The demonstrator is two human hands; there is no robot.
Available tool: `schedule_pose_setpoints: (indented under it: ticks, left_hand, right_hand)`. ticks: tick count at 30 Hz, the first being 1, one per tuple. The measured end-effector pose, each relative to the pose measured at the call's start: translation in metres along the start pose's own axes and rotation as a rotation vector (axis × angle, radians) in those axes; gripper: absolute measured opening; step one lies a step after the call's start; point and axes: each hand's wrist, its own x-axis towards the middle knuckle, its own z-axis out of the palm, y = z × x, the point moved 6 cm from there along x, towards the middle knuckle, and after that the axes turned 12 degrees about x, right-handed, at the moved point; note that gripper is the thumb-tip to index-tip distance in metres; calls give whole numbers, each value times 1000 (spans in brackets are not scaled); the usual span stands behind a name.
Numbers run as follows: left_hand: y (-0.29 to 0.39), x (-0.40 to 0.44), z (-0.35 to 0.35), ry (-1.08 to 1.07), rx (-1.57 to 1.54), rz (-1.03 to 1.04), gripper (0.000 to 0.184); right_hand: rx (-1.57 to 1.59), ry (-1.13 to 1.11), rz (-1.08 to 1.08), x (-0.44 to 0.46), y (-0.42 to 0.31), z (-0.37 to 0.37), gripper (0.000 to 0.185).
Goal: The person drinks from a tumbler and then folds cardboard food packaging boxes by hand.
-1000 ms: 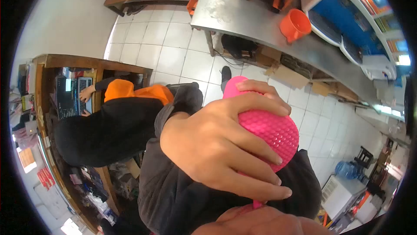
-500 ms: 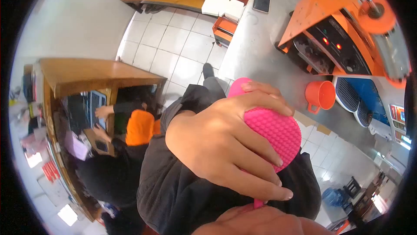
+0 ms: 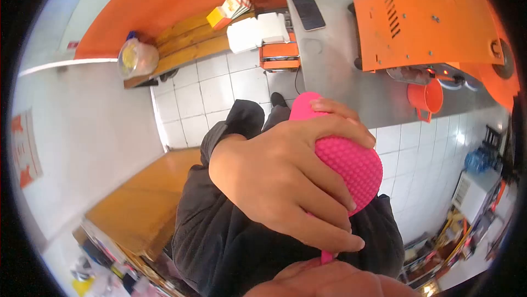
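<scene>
My left hand (image 3: 285,181) is wrapped over a bright pink bumpy-textured object (image 3: 357,179) in the middle of the view. Its fingers are closed around it, and the knuckles face the camera. A rounded pink end sticks out past the fingers at the top. From the lower side a thin pink stem (image 3: 327,257) runs down to blurred skin at the bottom edge. The object's kind is unclear, because the hand covers much of it. No right hand can be made out. Dark sleeves and clothing surround the hand.
A metal counter (image 3: 329,77) carries a phone (image 3: 307,9), an orange mug (image 3: 425,98) and an orange machine (image 3: 425,22). White boxes (image 3: 258,31) and a clear bag (image 3: 137,58) are by a wooden bench (image 3: 189,44). A wooden cabinet (image 3: 137,203) stands at left.
The view has turned: the counter, mug and bench have shifted, and the laptop and the person in black and orange have left view. My hand keeps its grip on the pink object.
</scene>
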Motion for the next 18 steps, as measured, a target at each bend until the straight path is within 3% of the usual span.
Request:
schedule_pose_setpoints:
  ticks: [5,12,16,18]
  left_hand:
    - [-16,9,6,-50,-114,49,20]
    - [-21,25,26,-171,-165,92,19]
    - [-25,28,40,-168,-176,70,16]
    - [-29,27,49,-155,-172,39,16]
  right_hand:
    - [-95,65,63,-2,-8,-11,37]
    - [-106,165,-12,-29,-6,-25,37]
    - [-19,186,-47,-31,-15,-35,39]
    - [174,334,42,-40,-15,-37,42]
